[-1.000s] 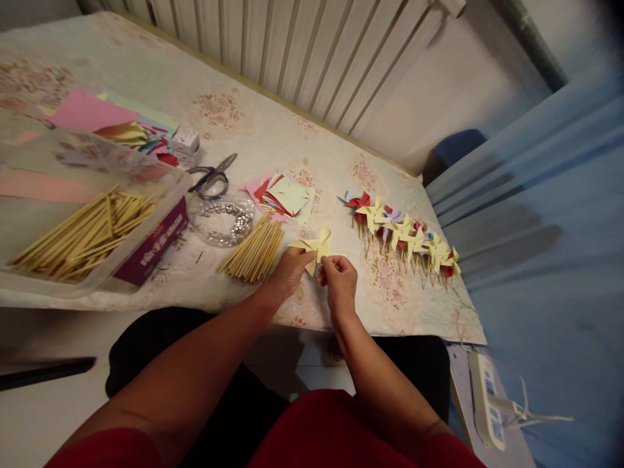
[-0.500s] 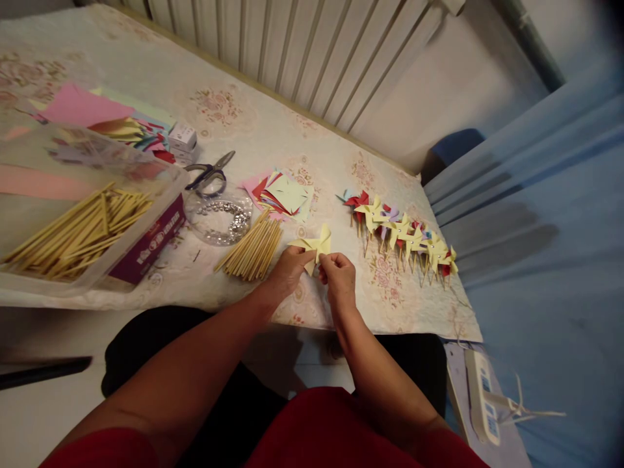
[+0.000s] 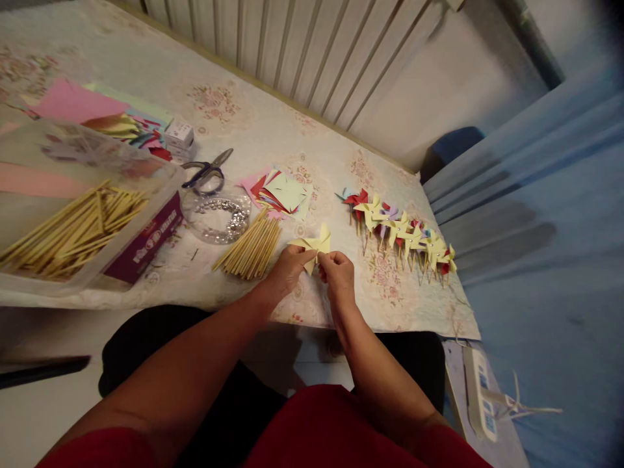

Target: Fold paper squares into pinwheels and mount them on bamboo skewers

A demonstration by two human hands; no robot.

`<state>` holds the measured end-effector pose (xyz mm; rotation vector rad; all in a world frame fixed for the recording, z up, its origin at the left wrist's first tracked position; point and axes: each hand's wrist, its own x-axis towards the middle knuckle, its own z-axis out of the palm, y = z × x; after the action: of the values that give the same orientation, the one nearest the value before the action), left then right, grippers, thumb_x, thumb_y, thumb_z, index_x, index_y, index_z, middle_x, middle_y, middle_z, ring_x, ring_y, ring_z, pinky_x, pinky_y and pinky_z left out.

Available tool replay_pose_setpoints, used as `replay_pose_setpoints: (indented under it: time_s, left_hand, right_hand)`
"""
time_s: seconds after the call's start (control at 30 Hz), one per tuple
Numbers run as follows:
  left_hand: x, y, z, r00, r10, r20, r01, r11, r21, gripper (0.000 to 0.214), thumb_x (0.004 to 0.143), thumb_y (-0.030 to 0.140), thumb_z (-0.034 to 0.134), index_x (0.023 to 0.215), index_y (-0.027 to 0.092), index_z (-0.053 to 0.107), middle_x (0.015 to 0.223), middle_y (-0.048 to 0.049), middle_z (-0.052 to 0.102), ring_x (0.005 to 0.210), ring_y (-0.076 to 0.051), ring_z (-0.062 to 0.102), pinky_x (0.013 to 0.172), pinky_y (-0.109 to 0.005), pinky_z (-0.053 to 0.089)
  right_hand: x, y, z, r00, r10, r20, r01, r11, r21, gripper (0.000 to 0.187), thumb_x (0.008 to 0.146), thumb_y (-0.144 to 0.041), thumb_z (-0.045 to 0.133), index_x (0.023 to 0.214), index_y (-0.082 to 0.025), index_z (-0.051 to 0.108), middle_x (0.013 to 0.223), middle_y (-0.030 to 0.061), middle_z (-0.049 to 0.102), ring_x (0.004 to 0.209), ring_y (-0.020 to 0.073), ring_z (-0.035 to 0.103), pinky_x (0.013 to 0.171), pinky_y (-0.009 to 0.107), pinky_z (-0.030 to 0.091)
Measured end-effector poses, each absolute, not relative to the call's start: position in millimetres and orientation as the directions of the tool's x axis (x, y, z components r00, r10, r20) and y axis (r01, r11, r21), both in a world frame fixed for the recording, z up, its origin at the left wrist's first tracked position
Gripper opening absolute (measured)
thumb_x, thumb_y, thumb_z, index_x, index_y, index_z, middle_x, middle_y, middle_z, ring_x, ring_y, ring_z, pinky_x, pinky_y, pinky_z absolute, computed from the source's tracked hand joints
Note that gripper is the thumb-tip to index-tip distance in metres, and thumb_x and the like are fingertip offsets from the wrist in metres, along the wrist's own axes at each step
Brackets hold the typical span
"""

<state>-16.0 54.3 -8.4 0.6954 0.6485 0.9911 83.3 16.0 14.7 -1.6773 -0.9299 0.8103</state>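
A pale yellow paper pinwheel (image 3: 322,240) is between my two hands, above the front of the table. My left hand (image 3: 288,268) grips its left side, thumb on top. The fingers of my right hand (image 3: 338,270) pinch its lower right part near the middle. Whether a pin or stick sits in that pinch is hidden by the fingers. Left of my left hand lies a bundle of thin wooden sticks (image 3: 249,250). Behind it is a stack of cut paper squares (image 3: 283,192), with a clear round dish of shiny metal pieces (image 3: 219,218) beside them.
Finished pinwheels (image 3: 402,231) stand in rows at the right. At the left are a clear plastic box (image 3: 168,188) of sticks, scissors (image 3: 208,174), small white boxes (image 3: 179,135) and coloured paper (image 3: 80,104). A power strip (image 3: 480,393) lies beyond the table's right corner.
The view has shifted very slightly. Both hands keep hold of the yellow pinwheel, with only a tiny movement of the right fingers.
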Motion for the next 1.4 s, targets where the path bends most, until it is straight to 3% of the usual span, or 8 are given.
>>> replay_pose_setpoints:
  time_s: [0.43,0.9,1.3,1.4]
  left_hand:
    - [-14,55,-10,0.362,0.889,-0.282,-0.508,0.442,0.74,0.013,0.065,0.023,0.069,0.065,0.013,0.061,0.054,0.0011,0.057,0.053,-0.011,0.052,0.052,-0.023,0.035]
    - [-16,53,-6,0.475,0.864,-0.167,-0.611,0.461,0.643,0.016,0.064,0.025,0.07,0.069,0.012,0.061,0.057,0.0011,0.056,0.054,-0.011,0.052,0.055,-0.025,0.039]
    - [-11,56,-17,0.371,0.905,-0.208,-0.565,0.398,0.723,0.017,0.064,0.028,0.068,0.063,0.015,0.057,0.054,0.0036,0.053,0.049,-0.008,0.045,0.051,-0.023,0.033]
    - [-14,58,-17,0.378,0.904,-0.198,-0.532,0.387,0.753,0.019,0.065,0.032,0.068,0.064,0.015,0.059,0.056,0.0026,0.055,0.049,-0.008,0.045,0.051,-0.023,0.031]
  right_hand:
    - [84,15,13,0.479,0.874,-0.076,0.215,-0.201,-0.956,0.026,0.07,-0.038,0.063,0.057,-0.021,0.048,0.044,-0.0077,0.049,0.04,0.0085,0.041,0.045,0.022,0.034]
    - [81,15,15,0.506,0.86,-0.072,0.232,-0.216,-0.948,0.023,0.069,-0.033,0.062,0.055,-0.021,0.048,0.044,-0.0073,0.049,0.041,0.0086,0.042,0.046,0.022,0.034]
    - [79,10,16,0.518,0.854,-0.05,0.299,-0.235,-0.925,0.023,0.071,-0.04,0.061,0.063,-0.02,0.054,0.05,-0.0056,0.051,0.044,0.0102,0.044,0.046,0.023,0.035]
    - [83,5,24,0.59,0.807,0.035,0.34,-0.209,-0.917,0.021,0.071,-0.04,0.062,0.073,-0.019,0.059,0.056,-0.0053,0.053,0.048,0.0106,0.046,0.049,0.024,0.038]
